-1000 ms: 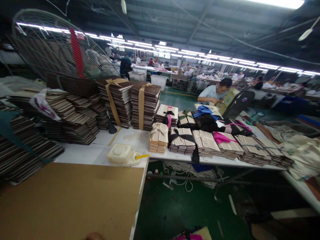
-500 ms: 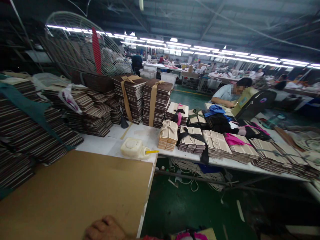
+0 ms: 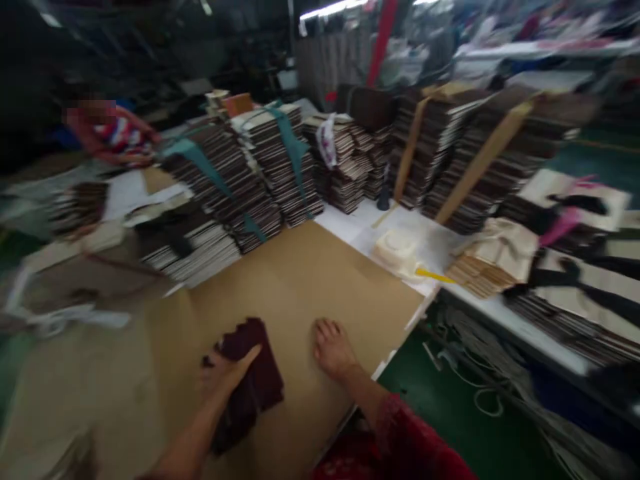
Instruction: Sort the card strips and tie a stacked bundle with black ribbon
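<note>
My left hand (image 3: 223,373) grips several dark maroon, flat cut pieces (image 3: 263,373) that look like leather, with the thumb across their top. The pieces have notched edges and are held just over the brown board (image 3: 300,280) or on it; which, I cannot tell. To the right, my right hand (image 3: 333,347) lies palm down on the same board, fingers loosely bent with nothing visible under them. The picture is smeared by motion.
Tall stacks of dark panels (image 3: 225,180) line the board's far side, some tied with teal strips. A cream plastic bottle (image 3: 397,250) with a yellow spout stands at the far right corner. Tied bundles (image 3: 500,253) fill the right-hand table. Another person (image 3: 113,133) is at the far left.
The view has swung left and down, so the stacks and bottle sit farther right. My left hand with the maroon pieces has come into view. More of my right arm shows.
</note>
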`<state>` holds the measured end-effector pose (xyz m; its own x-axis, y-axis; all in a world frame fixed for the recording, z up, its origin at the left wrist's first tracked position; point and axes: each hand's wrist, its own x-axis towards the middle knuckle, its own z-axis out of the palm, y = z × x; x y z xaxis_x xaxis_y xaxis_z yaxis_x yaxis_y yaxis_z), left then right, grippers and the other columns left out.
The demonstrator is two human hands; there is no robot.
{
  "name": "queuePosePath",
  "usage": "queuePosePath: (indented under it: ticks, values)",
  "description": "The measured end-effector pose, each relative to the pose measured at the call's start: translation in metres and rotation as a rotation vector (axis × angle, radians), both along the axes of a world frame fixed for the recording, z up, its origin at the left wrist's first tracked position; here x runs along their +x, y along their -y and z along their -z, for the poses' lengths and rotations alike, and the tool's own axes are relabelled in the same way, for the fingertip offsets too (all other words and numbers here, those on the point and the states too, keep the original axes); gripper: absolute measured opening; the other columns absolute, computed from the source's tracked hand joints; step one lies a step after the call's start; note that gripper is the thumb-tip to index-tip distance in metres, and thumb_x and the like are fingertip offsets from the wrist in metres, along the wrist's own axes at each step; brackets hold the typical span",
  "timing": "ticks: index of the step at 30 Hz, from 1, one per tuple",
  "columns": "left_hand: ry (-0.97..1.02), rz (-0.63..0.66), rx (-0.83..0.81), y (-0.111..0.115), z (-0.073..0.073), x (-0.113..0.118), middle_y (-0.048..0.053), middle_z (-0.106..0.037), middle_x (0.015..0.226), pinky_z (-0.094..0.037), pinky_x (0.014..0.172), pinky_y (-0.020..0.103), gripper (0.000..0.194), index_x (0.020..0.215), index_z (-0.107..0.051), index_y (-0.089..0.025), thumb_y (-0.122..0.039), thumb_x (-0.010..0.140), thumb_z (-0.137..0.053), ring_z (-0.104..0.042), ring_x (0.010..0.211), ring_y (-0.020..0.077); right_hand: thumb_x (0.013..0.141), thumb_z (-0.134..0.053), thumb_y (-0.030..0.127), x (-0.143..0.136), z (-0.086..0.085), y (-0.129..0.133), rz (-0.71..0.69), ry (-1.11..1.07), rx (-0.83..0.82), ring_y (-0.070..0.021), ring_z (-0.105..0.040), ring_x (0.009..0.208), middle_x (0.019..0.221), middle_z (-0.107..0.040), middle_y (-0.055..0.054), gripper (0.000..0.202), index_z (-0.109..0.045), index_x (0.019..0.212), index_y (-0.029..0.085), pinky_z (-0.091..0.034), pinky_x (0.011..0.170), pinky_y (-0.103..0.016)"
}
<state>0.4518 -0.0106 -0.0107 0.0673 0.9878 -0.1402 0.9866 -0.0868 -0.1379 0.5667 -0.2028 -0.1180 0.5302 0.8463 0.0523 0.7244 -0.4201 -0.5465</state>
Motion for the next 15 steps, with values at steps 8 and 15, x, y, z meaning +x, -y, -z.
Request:
queuePosePath:
  ticks: [8, 15]
  values:
    - [0.116, -0.085, -0.192, -0.02, 0.013, -0.037, 0.03, -0.018, 0.153, -0.031, 0.108, 0.066, 0.141, 0.154, 0.004, -0.012, -0.091, 0.055, -0.058, -0.021, 0.142, 0.05, 0.091, -0.036, 0.023, -0.009, 0.029, -0.002, 0.014, -0.056, 0.108, -0.0319, -0.035, 0.139, 0.149, -0.045, -0.016, 0.053, -0.052, 0.141, 0.012, -0.018, 0.117, -0.052]
    - [0.153, -0.137, -0.239, -0.018, 0.014, -0.042, 0.028, -0.012, 0.157, -0.03, 0.106, 0.072, 0.145, 0.155, 0.007, -0.02, -0.09, 0.049, -0.063, -0.014, 0.146, 0.0458, 0.085, -0.046, 0.043, -0.032, 0.008, -0.037, 0.196, -0.654, 0.314, -0.0321, -0.05, 0.127, 0.132, -0.057, -0.02, 0.052, -0.063, 0.122, 0.011, -0.04, 0.109, -0.051]
